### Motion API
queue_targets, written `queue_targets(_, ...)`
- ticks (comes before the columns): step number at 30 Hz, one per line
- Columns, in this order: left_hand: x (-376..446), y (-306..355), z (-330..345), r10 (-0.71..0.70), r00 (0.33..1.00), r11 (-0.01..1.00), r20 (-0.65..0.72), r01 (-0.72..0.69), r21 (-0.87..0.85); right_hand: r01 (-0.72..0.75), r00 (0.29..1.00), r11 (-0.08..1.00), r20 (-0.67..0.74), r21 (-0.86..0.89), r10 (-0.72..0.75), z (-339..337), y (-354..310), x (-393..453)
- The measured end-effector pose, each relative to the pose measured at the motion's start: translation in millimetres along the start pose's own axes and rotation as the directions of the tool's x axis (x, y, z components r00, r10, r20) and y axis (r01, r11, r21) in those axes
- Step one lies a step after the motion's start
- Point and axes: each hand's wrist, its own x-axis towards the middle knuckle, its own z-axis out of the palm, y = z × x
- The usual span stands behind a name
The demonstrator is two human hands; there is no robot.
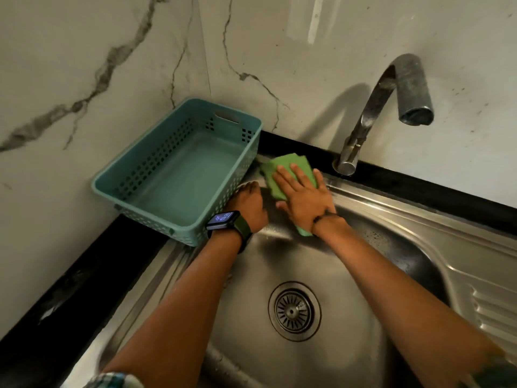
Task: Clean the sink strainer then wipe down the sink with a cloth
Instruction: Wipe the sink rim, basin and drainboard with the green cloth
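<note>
Two bare forearms reach in from the bottom edge, closest to the lens, stretching up over the steel sink (pixel 363 247). Big picture first: marble-look wall w/ grey veins behind everything, black worktop (pixel 70 275) running along the left & back, sink set into it, ribbed drainboard off at the right edge. Bowl looks wet, droplets near the back-left corner.

Next down in size: teal basket (pixel 179 169), perforated sides, sitting on the worktop's back-left corner, its near-right corner overhanging the sink rim. Then the tap (pixel 391 107), curved & dull metal, rooted at the sink's back rim, spout hanging over the right side.

And here's the action: green cloth (pixel 282 169) spread on the sink's back-left rim, just beside the basket. Right hand (pixel 305 197) lies flat on top of it, fingers straight & spread wide, pressing it down; a thin bracelet on that wrist. Left hand (pixel 249 203) sits touching the basket's near-right side, fingers curled over at the sink's edge — can't tell if it's gripping anything. Smartwatch (pixel 223 219) w/ dark-green strap on that wrist, screen lit.

Strainer (pixel 293 310) sits seated in the drain at the bowl's centre, between the two forearms, well apart from the cloth.
</note>
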Motion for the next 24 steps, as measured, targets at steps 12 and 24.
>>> queue_targets(12,-3,1,14,-0.014,0.998,1.000,-0.056,0.013,-0.018,-0.202,0.972,0.978,-0.114,0.057,0.207,16,40,-68)
queue_targets(24,-5,4,17,0.020,0.987,1.000,-0.158,-0.020,0.003,0.058,0.995,0.996,-0.089,0.069,-0.052,8,-38,34)
